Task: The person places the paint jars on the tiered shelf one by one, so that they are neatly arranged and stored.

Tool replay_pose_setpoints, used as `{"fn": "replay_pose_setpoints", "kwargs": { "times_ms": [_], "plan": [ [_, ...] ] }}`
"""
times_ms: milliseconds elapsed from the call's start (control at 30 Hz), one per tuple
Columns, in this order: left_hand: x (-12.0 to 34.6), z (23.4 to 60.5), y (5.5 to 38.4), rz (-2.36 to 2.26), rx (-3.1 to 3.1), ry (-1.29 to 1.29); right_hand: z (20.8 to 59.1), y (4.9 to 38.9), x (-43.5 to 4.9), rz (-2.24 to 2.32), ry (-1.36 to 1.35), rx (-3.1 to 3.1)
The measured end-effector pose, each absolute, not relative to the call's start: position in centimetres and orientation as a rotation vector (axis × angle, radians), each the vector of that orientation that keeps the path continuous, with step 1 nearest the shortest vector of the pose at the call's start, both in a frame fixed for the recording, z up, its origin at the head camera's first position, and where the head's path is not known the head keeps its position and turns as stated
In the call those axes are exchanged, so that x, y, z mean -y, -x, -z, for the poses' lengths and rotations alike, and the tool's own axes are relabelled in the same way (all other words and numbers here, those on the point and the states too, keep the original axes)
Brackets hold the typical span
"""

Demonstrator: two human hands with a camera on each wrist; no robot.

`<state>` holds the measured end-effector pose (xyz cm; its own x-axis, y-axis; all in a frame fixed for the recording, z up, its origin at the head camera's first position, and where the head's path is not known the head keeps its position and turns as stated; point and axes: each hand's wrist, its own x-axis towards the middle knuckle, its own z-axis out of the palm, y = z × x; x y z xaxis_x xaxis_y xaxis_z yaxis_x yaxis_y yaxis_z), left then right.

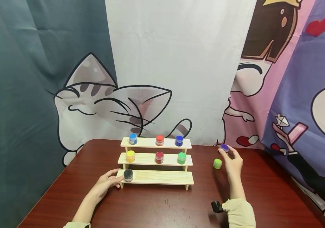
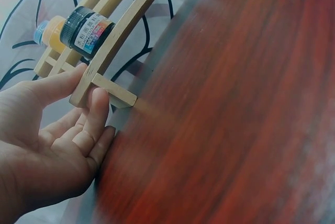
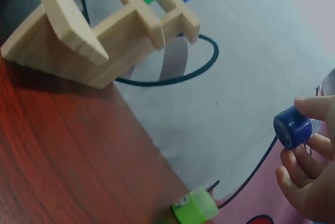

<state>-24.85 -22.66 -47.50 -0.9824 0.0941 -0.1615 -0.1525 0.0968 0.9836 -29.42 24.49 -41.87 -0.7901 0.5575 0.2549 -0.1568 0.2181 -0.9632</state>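
Note:
My left hand point(image 1: 104, 183) grips the left end of the lowest step of a three-tier wooden rack point(image 1: 162, 178), thumb above and fingers beneath the board. Close to that thumb stands a black paint jar point(image 1: 128, 175), its printed label showing in the left wrist view. Off to the right of the rack, my right hand point(image 1: 232, 161) pinches a small purple-blue paint jar point(image 3: 294, 127) between thumb and fingers, held up above the table. A light green paint jar point(image 1: 217, 163) stands on the table just left of the right hand.
The middle step carries yellow point(image 1: 130, 156), dark red point(image 1: 159, 157) and green point(image 1: 181, 158) jars. On the top step are light blue point(image 1: 133, 139), red point(image 1: 160, 140) and dark blue point(image 1: 179, 141) jars. Behind the brown table point(image 1: 151, 209) hangs a printed curtain point(image 1: 179, 63).

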Motion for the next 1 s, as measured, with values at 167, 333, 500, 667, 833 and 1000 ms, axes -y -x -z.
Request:
{"fn": "replay_pose_setpoints", "kwargs": {
  "times_ms": [167,333,500,667,833,1000],
  "plan": [
    [22.7,47.6,24.8,-1.987,-2.184,0.067,41.4,29.2,-23.7,-1.614,0.346,1.945],
    [22.6,47.7,24.8,-1.992,-2.186,0.080,41.0,29.0,-22.8,-1.591,0.296,1.964],
    [22.6,47.6,24.8,-2.004,-2.184,0.067,39.9,28.5,-21.8,-1.624,0.243,1.948],
    [22.7,47.6,24.9,-2.009,-2.174,0.050,38.9,28.2,-20.9,-1.661,0.174,1.950],
    [22.8,47.7,25.0,-2.002,-2.178,0.044,38.2,27.9,-19.9,-1.696,0.104,1.948],
    [22.8,47.7,25.1,-1.993,-2.179,0.035,38.0,27.5,-18.6,-1.674,0.044,1.989]
  ]
}}
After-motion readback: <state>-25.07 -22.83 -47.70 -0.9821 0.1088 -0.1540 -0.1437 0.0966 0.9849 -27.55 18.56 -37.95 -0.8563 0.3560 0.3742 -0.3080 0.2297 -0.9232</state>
